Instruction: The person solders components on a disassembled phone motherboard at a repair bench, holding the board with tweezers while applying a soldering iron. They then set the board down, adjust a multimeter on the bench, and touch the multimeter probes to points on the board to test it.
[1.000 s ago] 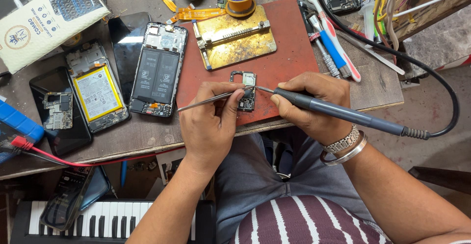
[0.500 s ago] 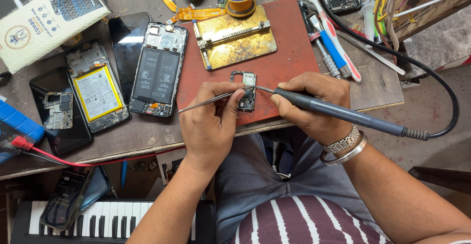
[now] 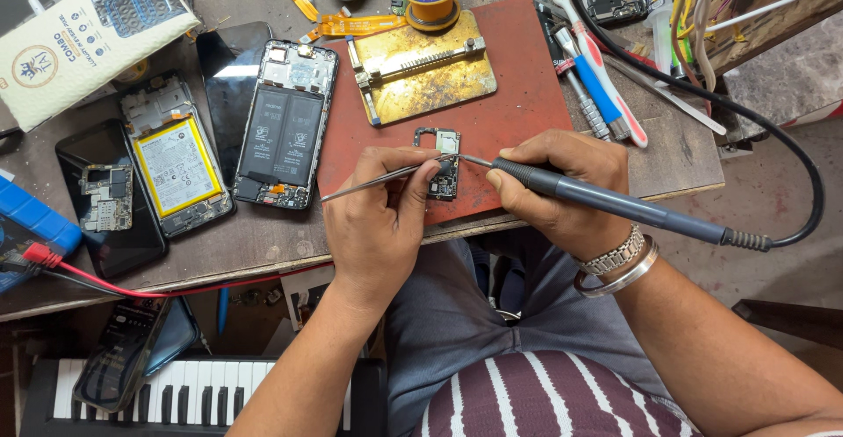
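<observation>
Board [image 3: 443, 166]: on the red mat [image 3: 518, 68], below the gold jig [image 3: 421, 68].
Left hand [image 3: 378, 226]: closed on tweezers [image 3: 369, 182], tips at board.
Right hand [image 3: 562, 182]: gripping iron [image 3: 615, 207], tip on board.
Risk: a tweezer slip could shift the board; lingering heat may lift pads.

My arms are bare to the elbows. My right wrist carries a steel link watch [image 3: 613, 253] and a plain silver bangle [image 3: 625, 274]; I wear grey trousers [image 3: 457, 314] and a maroon-and-white striped shirt [image 3: 544, 402].

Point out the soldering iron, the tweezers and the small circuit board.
soldering iron [image 3: 615, 202], head view, middle of its blue-grey handle.
tweezers [image 3: 369, 183], head view, bare metal shaft left of the left hand's fingers.
circuit board [image 3: 444, 182], head view, lower half, on the red mat.
</observation>
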